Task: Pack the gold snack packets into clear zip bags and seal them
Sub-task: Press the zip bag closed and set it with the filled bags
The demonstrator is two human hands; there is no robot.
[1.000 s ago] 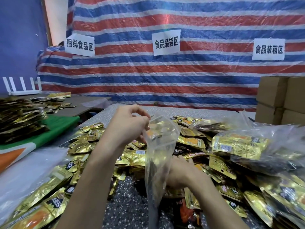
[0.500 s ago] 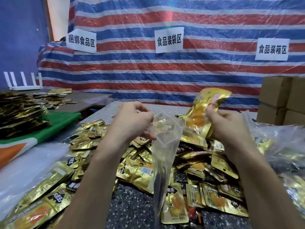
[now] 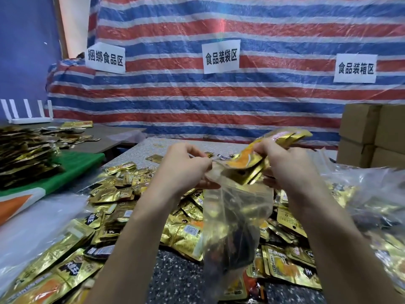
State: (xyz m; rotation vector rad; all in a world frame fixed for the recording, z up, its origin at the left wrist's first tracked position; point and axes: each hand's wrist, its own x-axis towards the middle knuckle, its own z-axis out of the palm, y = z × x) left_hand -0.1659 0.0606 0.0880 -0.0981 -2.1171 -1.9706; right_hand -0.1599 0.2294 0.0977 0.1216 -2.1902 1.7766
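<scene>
While partway into the limp clear zip bag [image 3: 236, 216], glossy gold packets [image 3: 248, 162].

The speckled grey tabletop [image 3: 173, 279] shows bare low between the forearms and again beyond the left hand [image 3: 186, 170] and the right hand [image 3: 287, 167]. Loose gold snack packets [image 3: 114, 194] lie heaped on it under both hands and spread out to the left of the left hand, many overlapping. Further left of that hand a clear plastic sheet [image 3: 32, 227] lies beside the heap and a green cloth [image 3: 72, 167] carries a darker stack of packets [image 3: 24, 154], while filled clear bags [image 3: 372, 205] lie to the right of the right hand.
</scene>
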